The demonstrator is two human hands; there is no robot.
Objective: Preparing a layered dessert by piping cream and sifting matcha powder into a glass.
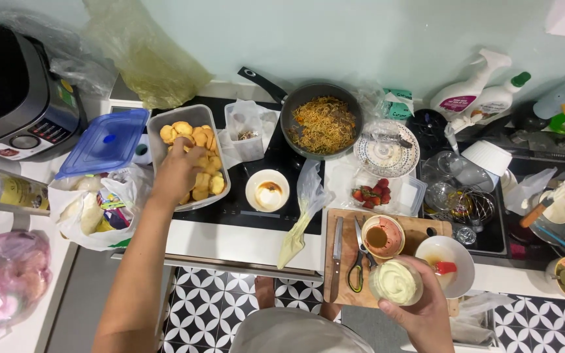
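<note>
Golden-brown round pastry pieces (199, 157) fill a clear rectangular plastic container (159, 125) on the left part of the black cooktop (256, 216). The left hand (176, 171) is down in that container, fingers curled over the pieces, though from this angle you can't tell if it has actually pinched one or is just resting on them.

Over on the near right, the right hand (426, 307) is wrapped firmly around a clear plastic cup of pale yellow cream (397, 281), holding it above the near edge of the wooden cutting board (420, 229). Also on that board are a knife (337, 238), green-handled scissors (359, 258) and a small bowl of brown sauce (382, 236). A white bowl with a red spatula (445, 265) sits just right of the cup.

Farther back there's a dark frying pan of fried noodles (322, 121), with a tub of strawberries (374, 194) nearer and to its right. A small white bowl (267, 191) sits on the cooktop just right of the pastry container, and the blue lid (104, 140) lies on the container's left.
</note>
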